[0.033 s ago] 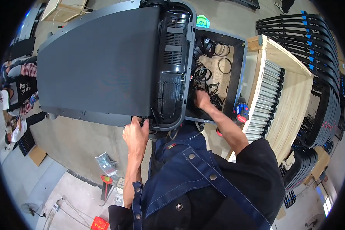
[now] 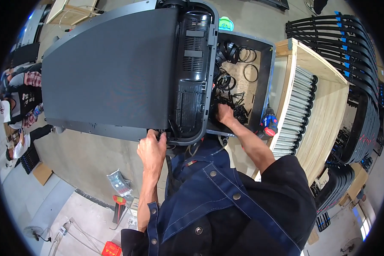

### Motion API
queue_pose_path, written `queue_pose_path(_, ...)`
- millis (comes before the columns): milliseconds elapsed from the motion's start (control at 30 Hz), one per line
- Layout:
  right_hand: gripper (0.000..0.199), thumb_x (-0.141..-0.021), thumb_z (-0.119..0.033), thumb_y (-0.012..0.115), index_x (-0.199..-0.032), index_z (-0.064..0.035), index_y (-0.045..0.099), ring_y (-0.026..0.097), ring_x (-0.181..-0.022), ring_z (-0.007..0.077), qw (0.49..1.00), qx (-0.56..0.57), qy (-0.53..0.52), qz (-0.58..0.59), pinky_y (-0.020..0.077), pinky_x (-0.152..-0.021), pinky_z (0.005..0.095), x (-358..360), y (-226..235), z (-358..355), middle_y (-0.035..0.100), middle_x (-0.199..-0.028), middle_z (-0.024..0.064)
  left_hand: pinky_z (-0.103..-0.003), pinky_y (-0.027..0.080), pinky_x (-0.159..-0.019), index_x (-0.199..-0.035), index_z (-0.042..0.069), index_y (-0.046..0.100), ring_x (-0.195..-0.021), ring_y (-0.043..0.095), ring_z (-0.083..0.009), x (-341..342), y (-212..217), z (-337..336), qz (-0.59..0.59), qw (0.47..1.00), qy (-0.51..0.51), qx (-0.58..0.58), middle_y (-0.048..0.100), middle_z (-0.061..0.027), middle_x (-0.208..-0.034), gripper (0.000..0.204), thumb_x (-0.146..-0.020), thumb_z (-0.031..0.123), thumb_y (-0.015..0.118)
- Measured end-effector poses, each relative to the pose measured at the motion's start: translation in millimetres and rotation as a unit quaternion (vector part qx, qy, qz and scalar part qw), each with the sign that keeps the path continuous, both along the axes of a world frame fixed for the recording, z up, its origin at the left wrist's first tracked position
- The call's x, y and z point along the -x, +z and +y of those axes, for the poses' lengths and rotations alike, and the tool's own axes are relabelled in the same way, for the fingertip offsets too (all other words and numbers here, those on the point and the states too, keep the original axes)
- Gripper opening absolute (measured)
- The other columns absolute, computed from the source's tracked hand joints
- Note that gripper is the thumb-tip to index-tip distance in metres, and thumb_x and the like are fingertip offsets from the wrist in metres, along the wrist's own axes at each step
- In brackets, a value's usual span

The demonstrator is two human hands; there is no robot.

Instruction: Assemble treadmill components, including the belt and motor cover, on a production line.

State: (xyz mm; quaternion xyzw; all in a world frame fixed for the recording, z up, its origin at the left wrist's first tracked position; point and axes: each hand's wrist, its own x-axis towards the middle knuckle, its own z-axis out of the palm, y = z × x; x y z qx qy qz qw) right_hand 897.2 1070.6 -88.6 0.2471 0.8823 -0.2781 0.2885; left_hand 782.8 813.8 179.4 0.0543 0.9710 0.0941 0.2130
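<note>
The left hand (image 2: 152, 147) is touching the near edge of a long dark belted machine (image 2: 111, 72), its fingers lying curled; whether they are clamping anything, I cannot tell. The right hand (image 2: 224, 114) is resting inside a dark bin (image 2: 266, 70) among small black parts (image 2: 242, 112), its fingertips hiding, their state unclear. Beyond, a wooden rack (image 2: 324, 66) is holding metal rollers (image 2: 301, 96).

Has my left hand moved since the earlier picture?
No, your left hand shows no clear shift against the near edge of the treadmill.
</note>
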Motion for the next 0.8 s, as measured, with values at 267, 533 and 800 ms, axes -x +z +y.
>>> queue_pose_path(267,0.042,-0.079,-0.01,0.071,-0.115,-0.0003,0.053,0.068,-0.1,0.0446,0.993,-0.031,-0.112,-0.027,0.057,-0.087,0.051,-10.0,-25.9,-26.5,0.071,-0.098,0.0281,-0.048,0.052,-0.065,-0.093,0.002,0.07,-0.069,0.069,-0.0389,2.9,7.0,-8.2,-0.021,0.997,-0.031,-0.061,0.068,-0.0165,-0.068,0.026,-0.09,0.028,0.071)
queue_pose_path(533,0.022,-0.092,-0.012,0.072,-0.108,0.0018,0.07,0.069,-0.07,0.0145,0.675,0.344,-0.575,0.308,0.0569,-0.064,0.0259,-21.9,142.4,-19.7,0.072,-0.085,0.0095,-0.03,0.051,-0.059,-0.099,0.001,0.072,-0.06,0.07,-0.0183,11.4,21.0,-66.7,-0.055,0.957,-0.052,-0.281,0.071,-0.0089,-0.068,0.018,-0.092,0.018,0.071)
queue_pose_path(800,0.02,-0.091,-0.012,0.073,-0.106,0.0004,0.071,0.07,-0.072,0.0153,0.806,0.242,-0.423,0.337,0.0557,-0.063,0.0296,-44.9,221.8,-111.0,0.073,-0.085,0.0101,-0.041,0.048,-0.095,-0.112,0.006,0.067,-0.111,0.058,-0.0299,73.7,25.1,-41.6,0.072,0.77,-0.561,-0.295,0.064,-0.007,-0.118,0.033,-0.08,-0.003,0.065)
